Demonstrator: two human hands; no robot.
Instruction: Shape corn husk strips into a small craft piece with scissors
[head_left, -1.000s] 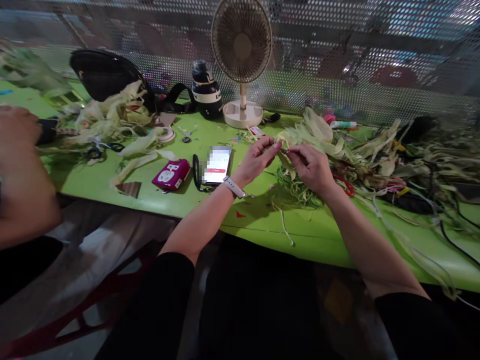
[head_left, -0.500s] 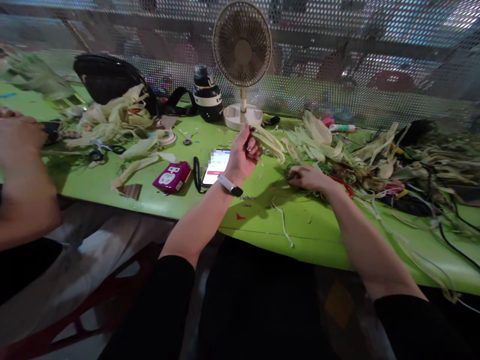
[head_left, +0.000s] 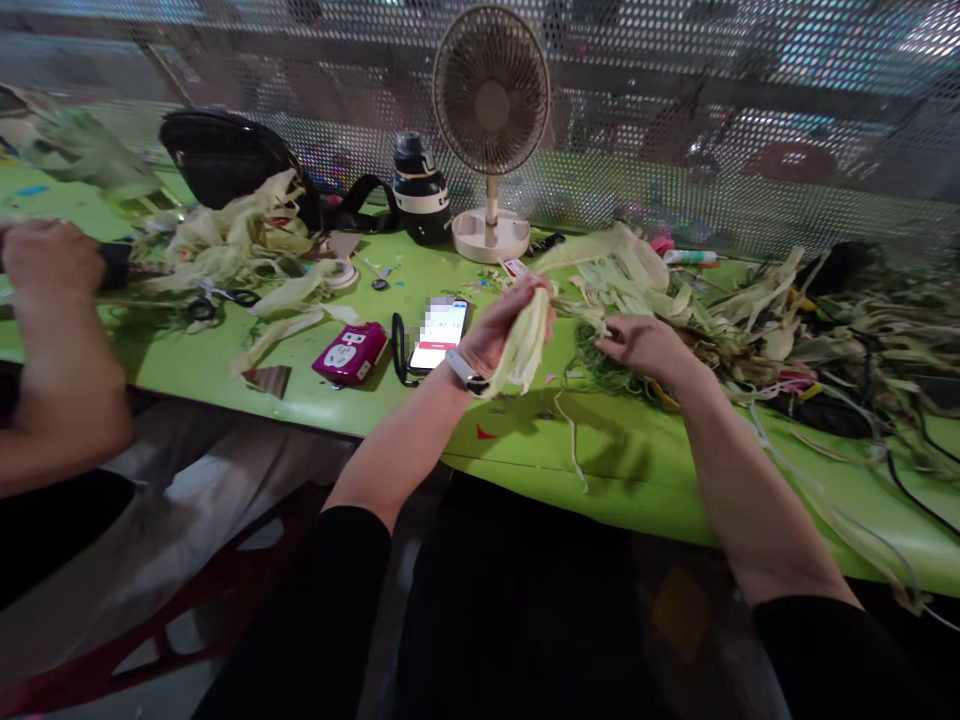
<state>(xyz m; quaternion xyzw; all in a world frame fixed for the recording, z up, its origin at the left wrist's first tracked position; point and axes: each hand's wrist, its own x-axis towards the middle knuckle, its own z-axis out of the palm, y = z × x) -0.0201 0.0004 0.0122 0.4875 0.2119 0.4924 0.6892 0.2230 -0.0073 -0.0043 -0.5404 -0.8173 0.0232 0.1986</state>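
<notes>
My left hand (head_left: 499, 325), with a white band on its wrist, is closed around a pale corn husk (head_left: 525, 345). The husk's loose end hangs down over the palm, toward me. To the right, my right hand (head_left: 641, 348) has its fingers pinched together at the edge of a tangle of green fibres (head_left: 600, 365). A pale strip shows near its fingertips; what exactly they grip is too small to make out. Behind both hands lies a heap of dried husks (head_left: 630, 270).
On the green table (head_left: 525, 460) are a phone (head_left: 441, 335), a magenta power adapter (head_left: 350, 352), scissors (head_left: 217, 300), a tape roll (head_left: 341, 274), a bottle (head_left: 420, 195) and a fan (head_left: 491, 130). Cables run along the right. Another person's hand (head_left: 52, 260) is at left.
My left hand has turned and lowered slightly, so the husk now hangs in front of its palm. My right hand has lifted a little and shifted right, uncovering more of the green fibres.
</notes>
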